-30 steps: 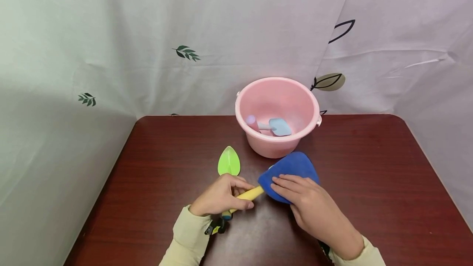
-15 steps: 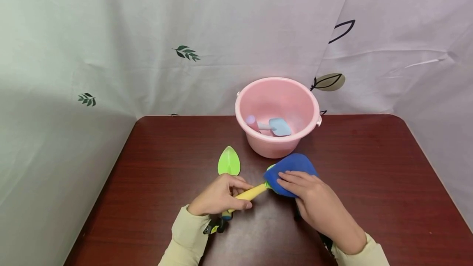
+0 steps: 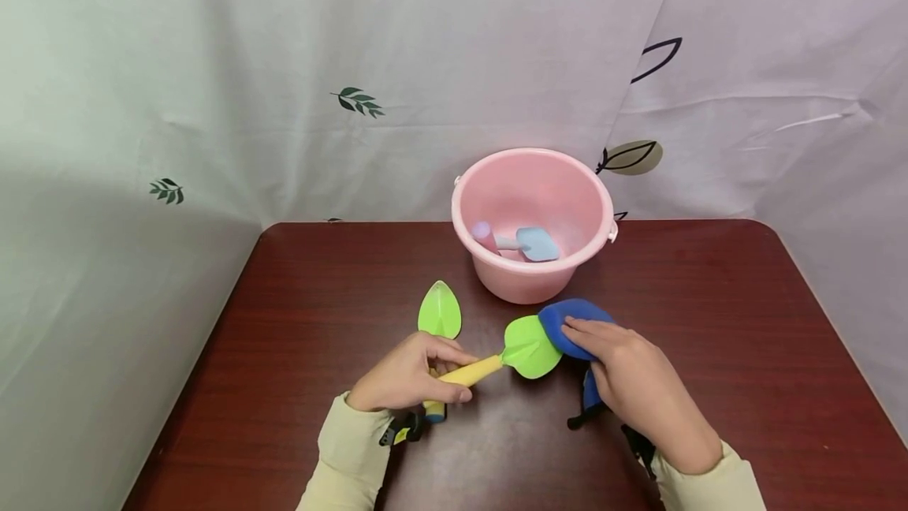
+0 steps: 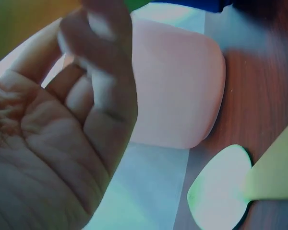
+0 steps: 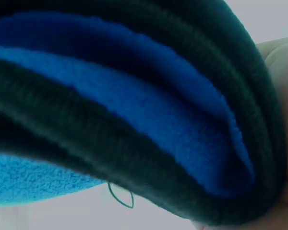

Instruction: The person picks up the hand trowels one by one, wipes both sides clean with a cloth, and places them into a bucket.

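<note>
My left hand (image 3: pixel 411 373) grips the yellow handle of a toy shovel (image 3: pixel 530 347) with a rounded green blade, which points right. My right hand (image 3: pixel 634 377) holds a blue cloth (image 3: pixel 574 320) over the right tip of that blade, its fingers laid on top and the thumb hidden. Up close in the right wrist view, the cloth (image 5: pixel 182 129) is folded over and has a dark stitched edge. Under my left hand lies a second toy shovel (image 3: pixel 439 311), with a pointed green blade and yellow handle; the left wrist view shows its blade (image 4: pixel 221 191) pale with glare.
A pink bucket (image 3: pixel 521 282) stands behind the hands, near the table's back edge. Inside it lie a light blue shovel (image 3: pixel 537 244) and a pink handle with a purple end (image 3: pixel 483 235). Pale curtains (image 3: pixel 454 61) surround the dark red table (image 3: pixel 319 322).
My right hand has drawn the blue cloth rightward along the shovel, uncovering most of the green blade. My left hand has shifted slightly left with the handle.
</note>
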Demonstrator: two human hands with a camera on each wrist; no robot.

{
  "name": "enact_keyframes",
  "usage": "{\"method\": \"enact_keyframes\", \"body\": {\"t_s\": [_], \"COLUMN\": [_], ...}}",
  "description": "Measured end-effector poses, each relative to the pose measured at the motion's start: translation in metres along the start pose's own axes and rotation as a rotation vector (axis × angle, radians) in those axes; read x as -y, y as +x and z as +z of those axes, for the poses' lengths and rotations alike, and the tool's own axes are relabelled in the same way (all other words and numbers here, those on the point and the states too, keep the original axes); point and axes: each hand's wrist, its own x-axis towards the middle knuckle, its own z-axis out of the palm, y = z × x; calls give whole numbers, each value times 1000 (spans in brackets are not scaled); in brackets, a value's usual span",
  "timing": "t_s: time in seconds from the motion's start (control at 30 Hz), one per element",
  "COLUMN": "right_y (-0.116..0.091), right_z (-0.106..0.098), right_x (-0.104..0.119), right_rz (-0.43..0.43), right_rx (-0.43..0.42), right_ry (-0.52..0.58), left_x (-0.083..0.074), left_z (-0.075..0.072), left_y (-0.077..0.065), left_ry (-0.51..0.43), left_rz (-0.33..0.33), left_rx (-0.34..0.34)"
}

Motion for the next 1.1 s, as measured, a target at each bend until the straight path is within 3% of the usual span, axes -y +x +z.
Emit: {"method": "enact_keyframes", "body": {"t_s": [0.13, 0.27, 0.4, 0.57, 0.8, 0.97, 1.1], "right_y": [0, 0, -1, -3, -2, -3, -3], "right_z": [-3, -5, -7, -8, -8, -5, -6], "right_x": [-3, -6, -9, -11, -9, -9, -8], "right_rz": [37, 68, 97, 107, 92, 85, 89], "right_rx": [9, 4, -8, -8, -24, -27, -16], "right_ry": [3, -3, -19, -26, -24, -20, -20], "left_x": [-1, -4, -9, -23, -56, -87, -108], "left_z": [-2, -6, -13, -25, -50, -72, -88], "left_y": [-5, -12, -17, -22, -25, -23, -12], "left_ry": [-138, -204, -168, -62, 52, 41, 150], "left_rz": [-50, -79, -70, -11, 111, 84, 51], "left_rx": [52, 71, 63, 46, -96, -228, -344]}}
